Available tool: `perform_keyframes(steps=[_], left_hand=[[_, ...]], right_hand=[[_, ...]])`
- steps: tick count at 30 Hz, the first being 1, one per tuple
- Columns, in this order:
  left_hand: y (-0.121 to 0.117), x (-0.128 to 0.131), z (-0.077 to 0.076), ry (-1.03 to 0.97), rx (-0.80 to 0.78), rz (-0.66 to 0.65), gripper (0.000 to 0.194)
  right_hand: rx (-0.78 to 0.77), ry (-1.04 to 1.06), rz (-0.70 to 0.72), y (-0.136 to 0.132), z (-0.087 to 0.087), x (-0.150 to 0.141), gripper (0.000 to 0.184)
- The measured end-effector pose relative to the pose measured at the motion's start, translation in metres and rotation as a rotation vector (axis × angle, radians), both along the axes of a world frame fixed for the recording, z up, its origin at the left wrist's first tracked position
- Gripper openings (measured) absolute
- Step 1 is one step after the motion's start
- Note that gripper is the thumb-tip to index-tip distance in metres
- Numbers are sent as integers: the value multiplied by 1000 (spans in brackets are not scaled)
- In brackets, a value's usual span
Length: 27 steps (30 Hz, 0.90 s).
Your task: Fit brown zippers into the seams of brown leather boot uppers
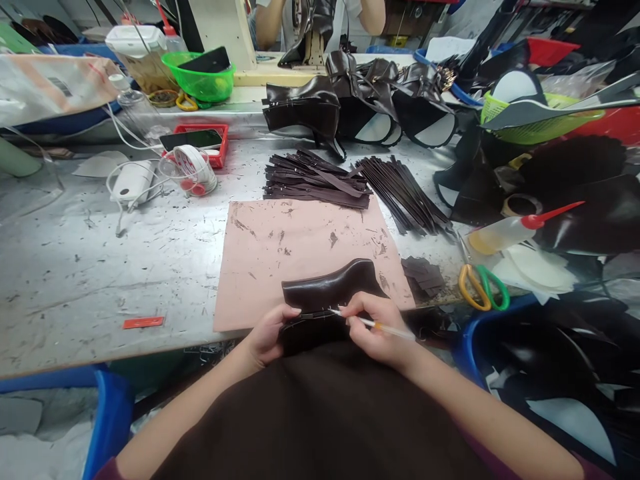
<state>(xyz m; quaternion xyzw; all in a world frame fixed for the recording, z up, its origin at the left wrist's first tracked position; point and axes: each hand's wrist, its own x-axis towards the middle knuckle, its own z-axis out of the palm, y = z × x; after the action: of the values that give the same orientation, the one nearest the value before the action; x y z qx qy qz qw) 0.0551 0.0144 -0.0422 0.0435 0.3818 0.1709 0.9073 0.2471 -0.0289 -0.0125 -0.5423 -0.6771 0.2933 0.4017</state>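
A dark brown, glossy leather boot upper (327, 283) lies at the front edge of a pinkish cutting mat (260, 260), its near part hanging toward my lap. My left hand (267, 331) pinches the near edge of the leather between thumb and fingers. In my right hand (377, 320) is a slim pen (364, 321) with a white and orange barrel. Its tip meets the edge of the upper, where small pale marks show. Beyond the mat sit a pile of dark zippers (315, 179) and a bundle of thin dark strips (405, 193).
Stitched boot uppers (303, 110) line the back of the bench. Scissors (477, 287) and a glue bottle (503, 233) lie at right, above a blue bin (467, 340). A charger (134, 181) and tape roll (194, 170) sit left. Another person's arm (270, 23) shows behind.
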Motion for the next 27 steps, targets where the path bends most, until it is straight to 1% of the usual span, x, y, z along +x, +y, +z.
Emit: perform_keyframes(steps=[3, 12, 16, 19, 24, 27], left_hand=[[1, 1, 1, 50, -16, 1, 27], [2, 1, 1, 68, 7, 4, 25], [2, 1, 2, 49, 22, -7, 27], [1, 2, 3, 42, 29, -4, 28], [2, 2, 2, 40, 18, 0, 29], [2, 2, 1, -1, -3, 12, 29]], right_hand=[[-35, 19, -36, -1, -2, 3, 10], [-48, -10, -27, -1, -2, 2, 9], [-69, -1, -26, -1, -2, 4, 9], [-88, 53, -7, -2, -3, 5, 9], [-118, 102, 6, -3, -4, 6, 8], [-123, 102, -1, -3, -3, 5, 8]])
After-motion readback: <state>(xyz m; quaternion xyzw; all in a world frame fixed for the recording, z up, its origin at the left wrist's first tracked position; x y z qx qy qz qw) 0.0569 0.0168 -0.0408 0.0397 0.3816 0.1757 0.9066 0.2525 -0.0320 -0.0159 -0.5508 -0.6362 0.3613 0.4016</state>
